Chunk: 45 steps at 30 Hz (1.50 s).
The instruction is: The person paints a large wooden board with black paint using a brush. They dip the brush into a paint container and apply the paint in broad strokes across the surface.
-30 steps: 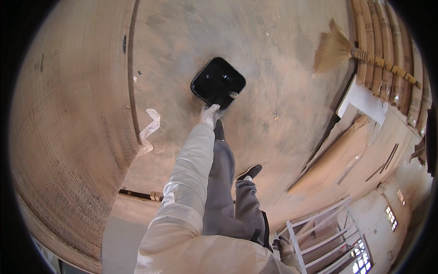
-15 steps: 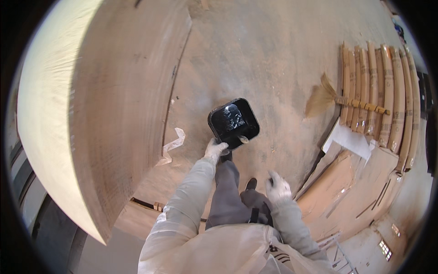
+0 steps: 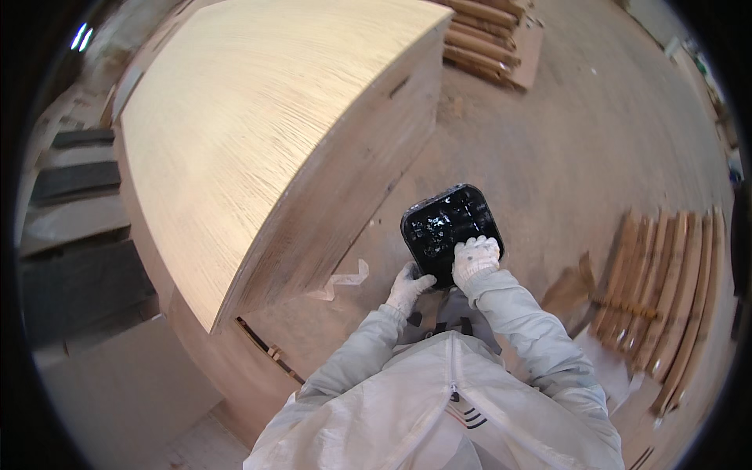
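Observation:
In front of my body is a black container [image 3: 483, 205] with rounded corners and a shiny, wet-looking inside. My left hand [image 3: 408, 288], in a whitish glove, grips its near left edge, thumb along the rim. Over the container's near right part is my right hand [image 3: 476, 258], gloved too, with its fingers curled closed. Whatever those fingers hold is hidden under the hand.
A big stack with a pale wooden top [image 3: 258, 133] rises at my left. Long brown wrapped bundles [image 3: 662, 290] lie at the right, beside a blurred broom [image 3: 576, 291]. More brown bundles [image 3: 482, 39] are at the far side. A crumpled white strip [image 3: 348, 280] lies near the stack.
My right hand has come from beside my leg to the container and closed there, covering the small pale piece seen inside. The view has turned left, showing more of the stack's top.

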Each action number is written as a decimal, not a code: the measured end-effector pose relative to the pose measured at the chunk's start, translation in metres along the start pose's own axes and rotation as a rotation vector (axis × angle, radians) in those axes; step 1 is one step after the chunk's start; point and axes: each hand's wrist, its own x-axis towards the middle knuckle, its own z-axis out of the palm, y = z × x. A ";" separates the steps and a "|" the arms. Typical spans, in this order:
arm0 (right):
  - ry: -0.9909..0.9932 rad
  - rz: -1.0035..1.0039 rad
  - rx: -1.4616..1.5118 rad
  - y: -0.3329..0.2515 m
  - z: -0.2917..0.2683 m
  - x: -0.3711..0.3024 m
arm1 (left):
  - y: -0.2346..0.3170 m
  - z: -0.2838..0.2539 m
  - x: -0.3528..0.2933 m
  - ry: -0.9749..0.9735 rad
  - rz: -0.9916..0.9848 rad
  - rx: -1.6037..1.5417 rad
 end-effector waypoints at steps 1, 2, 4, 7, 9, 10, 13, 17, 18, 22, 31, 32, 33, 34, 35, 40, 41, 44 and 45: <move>-0.001 -0.042 -0.026 0.014 -0.013 0.012 | 0.014 0.011 0.002 0.006 0.018 -0.007; -0.004 -0.095 -0.063 0.023 -0.029 0.019 | 0.028 0.022 -0.003 0.019 0.040 -0.027; -0.041 -0.187 -0.128 0.033 -0.067 0.039 | 0.062 0.043 -0.014 0.081 0.075 -0.026; -0.103 -0.253 -0.226 0.042 -0.136 0.058 | 0.109 0.069 -0.013 0.121 0.161 -0.081; -0.227 -0.195 -0.279 0.052 -0.177 0.070 | 0.141 0.092 -0.011 0.128 0.219 -0.104; -0.254 -0.165 -0.263 0.057 -0.192 0.080 | 0.157 0.098 -0.006 0.110 0.257 -0.129; -0.094 -0.253 -0.329 0.065 -0.256 0.092 | 0.200 0.107 0.005 0.068 0.377 -0.191; 0.032 -0.361 -0.422 0.068 -0.333 0.106 | 0.272 0.116 0.014 0.048 0.509 -0.124; 0.044 -0.359 -0.452 0.066 -0.351 0.111 | 0.293 0.117 0.014 0.048 0.498 -0.124; 0.109 -0.372 -0.412 0.051 -0.427 0.139 | 0.363 0.096 0.043 0.040 0.515 -0.179; -0.026 -0.258 -0.381 -0.002 -0.524 0.296 | 0.498 0.042 0.106 -0.013 0.539 -0.249; -0.029 -0.277 -0.376 -0.010 -0.528 0.315 | 0.508 0.031 0.112 -0.008 0.548 -0.262; -0.031 -0.280 -0.372 -0.021 -0.532 0.332 | 0.516 0.020 0.119 -0.004 0.557 -0.275; -0.034 -0.281 -0.372 -0.031 -0.536 0.348 | 0.525 0.010 0.126 -0.004 0.565 -0.291; -0.045 -0.272 -0.372 -0.038 -0.536 0.363 | 0.532 0.005 0.129 0.036 0.565 -0.274; -0.056 -0.309 -0.393 -0.077 -0.558 0.424 | 0.561 -0.034 0.161 0.087 0.568 -0.353; -0.034 -0.328 -0.402 -0.089 -0.567 0.430 | 0.567 -0.043 0.167 0.089 0.606 -0.380; 0.035 -0.394 -0.444 -0.107 -0.590 0.457 | 0.585 -0.063 0.178 0.104 0.607 -0.421; 0.054 -0.412 -0.465 -0.112 -0.596 0.465 | 0.590 -0.067 0.181 0.169 0.582 -0.383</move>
